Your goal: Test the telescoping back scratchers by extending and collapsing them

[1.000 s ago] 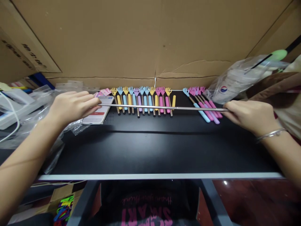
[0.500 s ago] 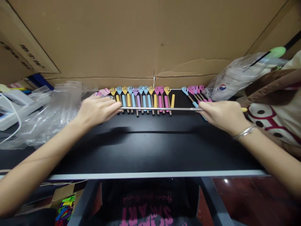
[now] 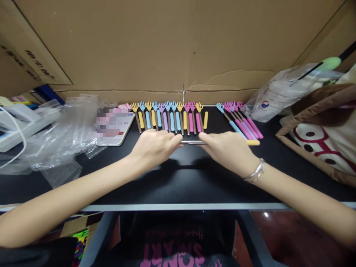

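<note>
Both hands grip a telescopic back scratcher (image 3: 191, 142), level above the black table. My left hand (image 3: 157, 147) is closed round its left part, so the claw end is hidden. My right hand (image 3: 226, 150) wraps the other part, and a yellow handle (image 3: 253, 142) pokes out beyond it. Only a short length of metal rod shows between the hands. Behind them lies a row of claw-headed scratcher rods (image 3: 189, 122) with loose coloured handle sleeves (image 3: 205, 120) between. To the right, several scratchers with handles fitted (image 3: 244, 124) lie side by side.
A phone (image 3: 118, 133) and clear plastic bags (image 3: 61, 129) lie at left. On the right stand a bagged cup (image 3: 280, 96) and a brown-edged cloth bag (image 3: 319, 137). A cardboard wall (image 3: 167, 48) rises behind; the table's pale front edge (image 3: 178, 207) runs in front.
My hands have come closer together and nearer to me, and the rod between them is much shorter. The phone on the left and the fitted scratchers on the right are now uncovered.
</note>
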A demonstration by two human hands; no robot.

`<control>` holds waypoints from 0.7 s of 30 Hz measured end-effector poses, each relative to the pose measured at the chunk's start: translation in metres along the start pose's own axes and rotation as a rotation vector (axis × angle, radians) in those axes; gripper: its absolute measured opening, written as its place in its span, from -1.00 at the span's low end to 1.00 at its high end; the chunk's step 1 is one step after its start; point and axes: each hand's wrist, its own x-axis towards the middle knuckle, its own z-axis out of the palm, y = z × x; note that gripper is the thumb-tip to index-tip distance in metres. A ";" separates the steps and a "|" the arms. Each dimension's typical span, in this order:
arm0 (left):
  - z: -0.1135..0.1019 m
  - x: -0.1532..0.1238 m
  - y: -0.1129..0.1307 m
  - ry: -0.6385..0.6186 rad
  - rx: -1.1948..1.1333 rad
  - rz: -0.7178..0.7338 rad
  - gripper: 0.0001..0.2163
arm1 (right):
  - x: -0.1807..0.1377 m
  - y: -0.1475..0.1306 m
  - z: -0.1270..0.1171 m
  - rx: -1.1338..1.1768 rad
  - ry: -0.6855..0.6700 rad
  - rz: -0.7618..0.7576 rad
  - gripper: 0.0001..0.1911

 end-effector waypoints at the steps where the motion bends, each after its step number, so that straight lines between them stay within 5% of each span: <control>1: -0.001 0.003 0.004 -0.001 -0.009 0.004 -0.70 | 0.001 -0.006 -0.001 0.011 -0.009 0.016 -0.71; 14: -0.002 0.011 -0.013 0.034 -0.028 0.043 -0.65 | 0.006 0.001 -0.005 -0.009 0.109 -0.008 -0.60; 21: -0.012 -0.015 -0.074 -0.044 0.161 -0.055 -0.58 | -0.012 0.077 0.004 -0.125 -0.003 0.176 -0.55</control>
